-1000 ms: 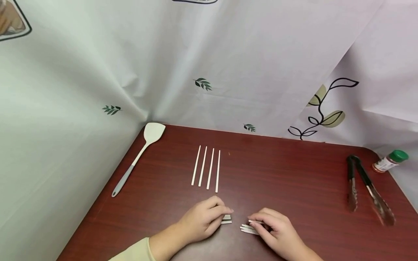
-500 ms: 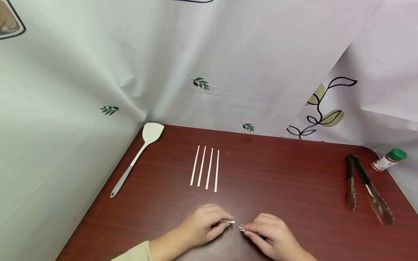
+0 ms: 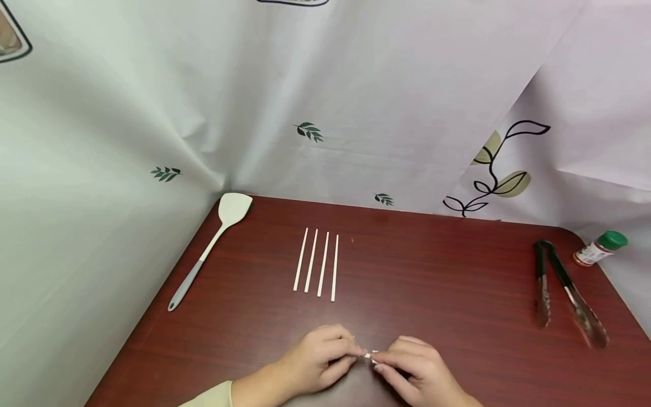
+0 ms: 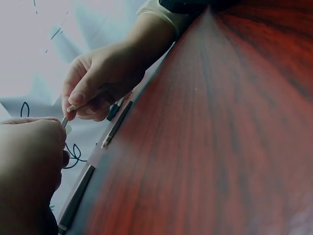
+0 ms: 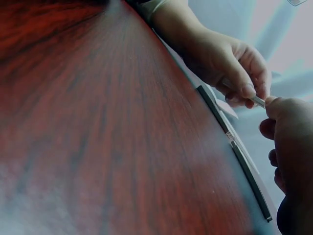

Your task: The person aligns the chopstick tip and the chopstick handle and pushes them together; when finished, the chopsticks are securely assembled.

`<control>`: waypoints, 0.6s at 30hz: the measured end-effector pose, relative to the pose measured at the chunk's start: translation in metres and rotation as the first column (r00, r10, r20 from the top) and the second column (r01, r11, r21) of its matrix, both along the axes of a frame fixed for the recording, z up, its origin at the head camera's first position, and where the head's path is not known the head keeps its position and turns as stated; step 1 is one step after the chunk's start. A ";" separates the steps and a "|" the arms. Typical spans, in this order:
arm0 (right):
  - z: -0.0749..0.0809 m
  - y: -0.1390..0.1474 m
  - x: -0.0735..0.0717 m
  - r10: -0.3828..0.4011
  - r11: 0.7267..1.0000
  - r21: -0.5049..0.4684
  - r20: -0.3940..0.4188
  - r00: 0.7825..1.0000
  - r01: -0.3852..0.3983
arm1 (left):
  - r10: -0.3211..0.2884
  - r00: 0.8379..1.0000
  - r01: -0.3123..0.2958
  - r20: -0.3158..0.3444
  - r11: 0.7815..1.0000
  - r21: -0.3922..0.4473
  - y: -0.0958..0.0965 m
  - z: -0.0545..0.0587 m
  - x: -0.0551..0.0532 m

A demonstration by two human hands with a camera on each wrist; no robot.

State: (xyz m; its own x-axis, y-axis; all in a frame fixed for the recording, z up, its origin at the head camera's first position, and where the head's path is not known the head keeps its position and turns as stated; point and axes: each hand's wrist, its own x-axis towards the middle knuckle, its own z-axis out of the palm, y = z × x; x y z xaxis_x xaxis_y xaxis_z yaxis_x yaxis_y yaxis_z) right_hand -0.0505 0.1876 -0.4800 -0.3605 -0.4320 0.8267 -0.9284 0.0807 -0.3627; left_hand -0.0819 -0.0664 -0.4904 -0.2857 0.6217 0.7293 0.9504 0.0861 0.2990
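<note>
At the front of the table, my left hand (image 3: 320, 357) pinches a thin white stick (image 3: 367, 355) between thumb and fingers. Facing it, my right hand (image 3: 414, 364) pinches another light stick, whose pale end (image 4: 72, 108) peeks from its fingertips in the left wrist view. Both sets of fingertips almost meet, and the left hand's stick (image 5: 258, 101) reaches the right fingertips. Most of each held stick is hidden by fingers. Under the hands, flat strips (image 4: 117, 125) lie on the tabletop, dark in the wrist views. Beyond the hands, several white sticks (image 3: 321, 264) lie side by side.
A white spatula (image 3: 203, 254) with a grey handle lies along the table's left edge. To the right are metal tongs (image 3: 567, 282) with black handles, and a green-capped spice jar (image 3: 600, 247) near the corner. A patterned cloth (image 3: 346, 113) hangs behind the table (image 3: 447, 271).
Both hands, first resting around the sticks at the front, have pinched one each. The hands have drawn closer, bringing the stick ends together between the fingertips.
</note>
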 end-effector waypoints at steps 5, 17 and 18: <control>-0.002 -0.001 0.001 -0.010 1.000 -0.001 0.010 1.000 0.010 | -0.020 1.000 0.020 -0.003 1.000 -0.004 0.001 -0.001 0.001; -0.001 -0.002 0.001 0.004 1.000 -0.015 0.027 1.000 -0.003 | -0.019 0.999 0.019 0.041 1.000 -0.001 0.000 0.001 0.004; -0.001 -0.002 0.001 0.006 1.000 -0.014 0.030 1.000 -0.006 | -0.019 0.999 0.020 0.041 1.000 -0.002 0.000 0.001 0.004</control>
